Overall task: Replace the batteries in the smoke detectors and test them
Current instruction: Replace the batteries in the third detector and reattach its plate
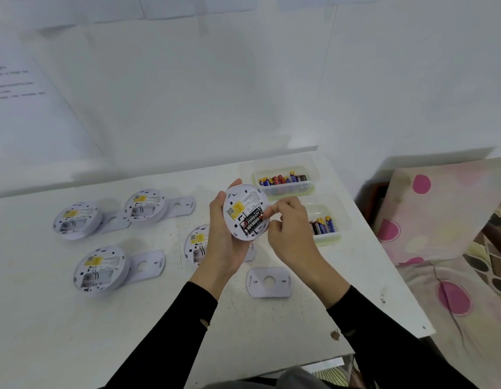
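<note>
My left hand [222,242] grips a round white smoke detector [243,202] from behind, its back side facing me above the table. Two black batteries [252,221] lie in its open compartment, beside a yellow label. With thumb and forefinger, my right hand [290,234] pinches the right end of the upper battery. Three more detectors lie back side up with empty compartments on the left: far left [75,220], back middle [144,207] and front left [99,270]. A fourth [194,244] is partly hidden behind my left hand.
Two clear plastic tubs hold loose batteries at the table's right: a far tub [284,179] and a near tub [326,224]. A loose white mounting plate [269,282] lies under my wrists. The white table [159,318] ends at right, beside a patterned cushion [440,214].
</note>
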Action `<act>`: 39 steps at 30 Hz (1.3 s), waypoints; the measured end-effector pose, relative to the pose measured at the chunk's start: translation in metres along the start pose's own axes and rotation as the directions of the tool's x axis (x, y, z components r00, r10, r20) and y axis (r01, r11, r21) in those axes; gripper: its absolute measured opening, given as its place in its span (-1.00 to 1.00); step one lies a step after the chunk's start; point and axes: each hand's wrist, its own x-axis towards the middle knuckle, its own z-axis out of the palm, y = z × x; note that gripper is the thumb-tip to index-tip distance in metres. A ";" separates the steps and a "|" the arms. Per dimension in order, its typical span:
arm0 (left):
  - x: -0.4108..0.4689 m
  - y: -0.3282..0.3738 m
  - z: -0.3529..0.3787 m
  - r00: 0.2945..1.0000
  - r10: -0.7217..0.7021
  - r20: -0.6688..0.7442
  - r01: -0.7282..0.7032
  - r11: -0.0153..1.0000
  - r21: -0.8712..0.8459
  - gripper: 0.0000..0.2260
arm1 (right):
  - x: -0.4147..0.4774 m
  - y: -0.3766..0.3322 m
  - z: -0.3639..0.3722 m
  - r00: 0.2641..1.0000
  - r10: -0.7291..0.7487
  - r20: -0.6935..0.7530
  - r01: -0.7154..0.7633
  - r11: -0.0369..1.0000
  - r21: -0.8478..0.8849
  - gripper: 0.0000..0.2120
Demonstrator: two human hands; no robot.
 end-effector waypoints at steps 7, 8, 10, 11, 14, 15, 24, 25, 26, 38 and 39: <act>0.003 0.001 0.005 0.999 0.039 -0.024 -0.039 0.999 0.009 -0.63 | 0.003 -0.008 0.001 0.991 0.120 0.064 -0.128 0.982 0.142 -0.90; 0.003 0.000 0.005 0.999 0.040 -0.025 -0.040 0.999 0.013 -0.63 | 0.003 -0.009 0.000 0.988 0.135 0.072 -0.145 0.975 0.165 -0.93; 0.003 0.000 0.005 0.999 0.038 -0.032 -0.038 0.999 0.013 -0.63 | 0.003 -0.010 -0.002 0.986 0.146 0.080 -0.160 0.966 0.202 -0.95; 0.003 0.000 0.005 0.999 0.036 -0.036 -0.036 0.999 0.009 -0.62 | 0.002 -0.010 -0.003 0.987 0.142 0.076 -0.154 0.966 0.206 -0.93; 0.005 -0.001 0.003 0.999 0.029 -0.041 -0.030 0.999 -0.015 -0.62 | 0.002 -0.010 -0.008 0.992 0.093 0.090 -0.112 0.965 0.236 -0.85; 0.006 -0.001 0.002 0.999 0.024 -0.041 -0.026 0.999 -0.027 -0.61 | 0.003 -0.010 -0.010 0.990 0.072 0.119 -0.102 0.957 0.272 -0.86; 0.009 0.000 -0.009 0.996 -0.011 -0.085 0.001 0.993 -0.120 -0.62 | 0.045 0.036 -0.061 0.971 0.238 0.040 -0.236 0.902 0.361 -0.92; 0.009 0.000 -0.009 0.996 -0.013 -0.083 0.002 0.992 -0.127 -0.62 | 0.048 0.044 -0.063 0.964 0.249 0.098 -0.265 0.935 0.234 -0.92; 0.008 -0.001 -0.009 0.997 -0.015 -0.081 0.005 0.991 -0.131 -0.62 | 0.050 0.050 -0.063 0.950 0.267 0.161 -0.288 0.950 0.122 -0.92; 0.009 -0.002 -0.006 0.996 -0.041 -0.083 0.026 0.985 -0.171 -0.61 | 0.045 0.040 -0.039 1.000 0.000 0.025 0.002 0.997 -0.072 -0.84; 0.008 -0.002 -0.006 0.996 -0.039 -0.083 0.024 0.985 -0.170 -0.61 | 0.040 0.032 -0.036 0.997 -0.082 -0.018 0.082 0.996 0.024 -0.83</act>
